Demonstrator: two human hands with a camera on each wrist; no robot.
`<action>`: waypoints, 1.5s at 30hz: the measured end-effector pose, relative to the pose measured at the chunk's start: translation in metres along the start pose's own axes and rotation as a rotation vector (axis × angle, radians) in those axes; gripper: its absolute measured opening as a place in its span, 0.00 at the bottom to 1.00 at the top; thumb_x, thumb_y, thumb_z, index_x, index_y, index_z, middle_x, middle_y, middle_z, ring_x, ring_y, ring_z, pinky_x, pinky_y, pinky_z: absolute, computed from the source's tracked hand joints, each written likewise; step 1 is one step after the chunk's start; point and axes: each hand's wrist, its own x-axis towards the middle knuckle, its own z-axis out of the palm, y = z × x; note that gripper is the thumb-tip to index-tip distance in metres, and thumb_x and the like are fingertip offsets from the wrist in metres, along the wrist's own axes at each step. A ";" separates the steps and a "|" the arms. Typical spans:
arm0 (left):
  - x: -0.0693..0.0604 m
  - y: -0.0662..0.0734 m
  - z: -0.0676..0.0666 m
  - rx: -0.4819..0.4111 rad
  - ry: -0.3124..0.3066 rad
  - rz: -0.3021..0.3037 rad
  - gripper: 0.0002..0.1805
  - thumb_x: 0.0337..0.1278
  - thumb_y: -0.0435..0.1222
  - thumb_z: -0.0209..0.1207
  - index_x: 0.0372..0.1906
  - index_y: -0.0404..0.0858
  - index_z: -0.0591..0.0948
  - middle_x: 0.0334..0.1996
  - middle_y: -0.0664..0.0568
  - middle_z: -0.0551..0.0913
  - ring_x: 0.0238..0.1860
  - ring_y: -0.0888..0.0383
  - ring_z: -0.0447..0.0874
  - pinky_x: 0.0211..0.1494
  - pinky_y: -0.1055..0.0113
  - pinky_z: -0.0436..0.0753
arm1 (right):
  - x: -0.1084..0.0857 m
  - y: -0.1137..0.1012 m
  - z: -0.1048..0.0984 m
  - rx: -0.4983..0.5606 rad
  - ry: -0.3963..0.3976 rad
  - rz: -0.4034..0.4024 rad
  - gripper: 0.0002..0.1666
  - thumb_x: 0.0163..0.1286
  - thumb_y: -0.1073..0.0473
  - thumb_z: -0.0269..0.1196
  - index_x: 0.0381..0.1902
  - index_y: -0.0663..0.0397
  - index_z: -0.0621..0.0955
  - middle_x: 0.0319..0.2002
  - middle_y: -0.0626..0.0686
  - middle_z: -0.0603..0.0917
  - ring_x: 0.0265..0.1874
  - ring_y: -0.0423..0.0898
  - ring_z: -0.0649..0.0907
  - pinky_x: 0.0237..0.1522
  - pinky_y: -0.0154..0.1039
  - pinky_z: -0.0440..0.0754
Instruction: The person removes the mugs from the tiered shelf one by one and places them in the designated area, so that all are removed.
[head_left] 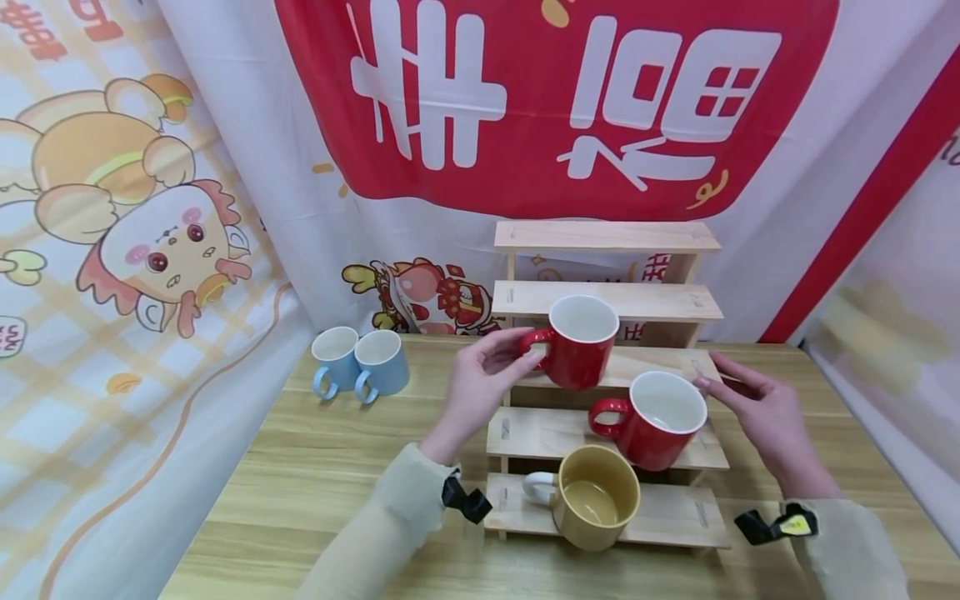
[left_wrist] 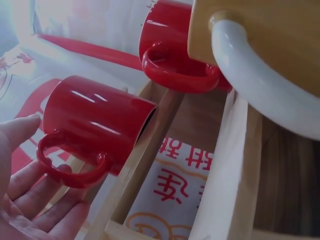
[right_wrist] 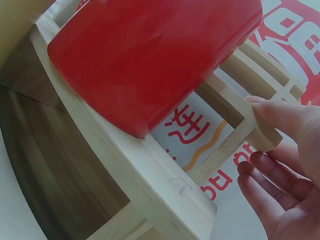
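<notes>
The left hand [head_left: 482, 382], fingers loosely spread, is beside the handle [head_left: 528, 340] of the far red mug [head_left: 581, 354] on the middle tier [head_left: 652, 358] of a stepped wooden rack [head_left: 525, 429]; the right hand [head_left: 768, 417] pinches that tier's right end. A tug on the rack or a fingertip snagging the handle could tip this mug onto the near red mug [head_left: 660, 429] below. How squarely its base sits is unclear; the left wrist view cuts off the tan mug [head_left: 596, 525]
</notes>
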 end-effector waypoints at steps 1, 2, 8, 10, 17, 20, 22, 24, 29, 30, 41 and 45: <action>0.000 0.000 0.001 0.001 0.000 -0.003 0.21 0.61 0.41 0.71 0.58 0.43 0.84 0.51 0.52 0.86 0.51 0.54 0.86 0.55 0.63 0.85 | 0.000 0.000 0.000 0.000 -0.001 0.000 0.44 0.65 0.35 0.69 0.74 0.44 0.72 0.71 0.56 0.73 0.56 0.35 0.75 0.44 0.19 0.77; 0.001 0.001 0.002 0.004 0.003 -0.007 0.20 0.62 0.41 0.71 0.58 0.44 0.84 0.50 0.52 0.86 0.51 0.55 0.86 0.55 0.63 0.85 | -0.001 0.000 0.000 -0.001 -0.001 0.001 0.44 0.65 0.35 0.69 0.74 0.44 0.72 0.71 0.56 0.72 0.56 0.36 0.75 0.44 0.19 0.77; 0.004 0.002 0.008 0.028 0.022 -0.029 0.20 0.61 0.44 0.71 0.56 0.44 0.86 0.49 0.53 0.87 0.49 0.56 0.86 0.52 0.63 0.86 | -0.001 -0.002 0.001 -0.006 -0.001 0.017 0.45 0.65 0.34 0.69 0.74 0.43 0.72 0.72 0.58 0.71 0.58 0.41 0.74 0.43 0.19 0.77; 0.006 0.002 0.009 0.037 0.030 -0.032 0.19 0.61 0.45 0.71 0.56 0.45 0.86 0.48 0.54 0.87 0.48 0.56 0.86 0.50 0.63 0.87 | -0.001 -0.002 0.001 -0.006 -0.002 0.023 0.45 0.65 0.34 0.68 0.75 0.42 0.71 0.72 0.58 0.71 0.60 0.43 0.74 0.43 0.20 0.78; 0.008 0.000 0.013 0.038 0.067 -0.024 0.17 0.63 0.45 0.70 0.53 0.44 0.87 0.47 0.54 0.87 0.46 0.56 0.86 0.47 0.63 0.88 | 0.000 -0.001 0.002 -0.001 0.002 0.028 0.44 0.65 0.34 0.68 0.75 0.42 0.72 0.72 0.57 0.71 0.59 0.43 0.74 0.43 0.20 0.78; 0.009 0.001 0.016 0.044 0.098 -0.033 0.15 0.64 0.43 0.69 0.52 0.42 0.88 0.46 0.54 0.88 0.45 0.56 0.86 0.46 0.62 0.88 | 0.000 -0.001 0.001 -0.001 0.001 0.028 0.44 0.65 0.34 0.68 0.75 0.42 0.71 0.73 0.56 0.71 0.59 0.42 0.74 0.43 0.20 0.78; 0.009 0.001 0.017 0.046 0.119 -0.036 0.15 0.64 0.41 0.69 0.52 0.41 0.88 0.45 0.53 0.89 0.44 0.56 0.86 0.46 0.61 0.89 | -0.001 -0.001 0.001 0.001 0.001 0.030 0.45 0.65 0.34 0.68 0.75 0.42 0.71 0.73 0.56 0.70 0.59 0.43 0.73 0.43 0.20 0.78; 0.009 0.001 0.018 0.044 0.134 -0.032 0.14 0.64 0.41 0.69 0.51 0.40 0.88 0.44 0.52 0.89 0.44 0.55 0.87 0.45 0.61 0.89 | 0.000 -0.001 0.001 0.002 -0.001 0.035 0.45 0.65 0.33 0.68 0.75 0.41 0.71 0.73 0.57 0.70 0.60 0.44 0.73 0.43 0.20 0.78; 0.009 0.001 0.019 0.040 0.139 -0.011 0.14 0.64 0.42 0.69 0.50 0.41 0.89 0.43 0.53 0.89 0.43 0.56 0.87 0.45 0.64 0.88 | 0.000 -0.001 0.003 0.002 0.003 0.042 0.45 0.64 0.33 0.68 0.75 0.41 0.71 0.73 0.58 0.70 0.60 0.46 0.73 0.42 0.20 0.78; 0.009 0.000 0.019 0.040 0.139 -0.009 0.14 0.63 0.43 0.69 0.50 0.42 0.89 0.43 0.54 0.89 0.43 0.56 0.87 0.45 0.64 0.88 | 0.000 -0.001 0.003 0.002 0.004 0.041 0.45 0.64 0.33 0.68 0.75 0.41 0.71 0.73 0.58 0.70 0.60 0.45 0.73 0.42 0.20 0.78; 0.009 -0.003 0.017 0.034 0.142 0.015 0.15 0.63 0.45 0.70 0.49 0.41 0.89 0.42 0.55 0.89 0.43 0.57 0.88 0.46 0.63 0.88 | 0.000 0.000 0.003 0.010 0.006 0.033 0.45 0.64 0.34 0.69 0.75 0.42 0.71 0.72 0.56 0.71 0.57 0.40 0.74 0.43 0.20 0.78; 0.009 -0.004 0.017 0.017 0.144 0.022 0.14 0.63 0.44 0.70 0.48 0.39 0.89 0.41 0.54 0.90 0.43 0.57 0.89 0.45 0.62 0.89 | 0.001 -0.001 0.003 -0.004 0.005 0.036 0.45 0.64 0.33 0.68 0.75 0.42 0.71 0.72 0.58 0.71 0.59 0.43 0.74 0.42 0.20 0.78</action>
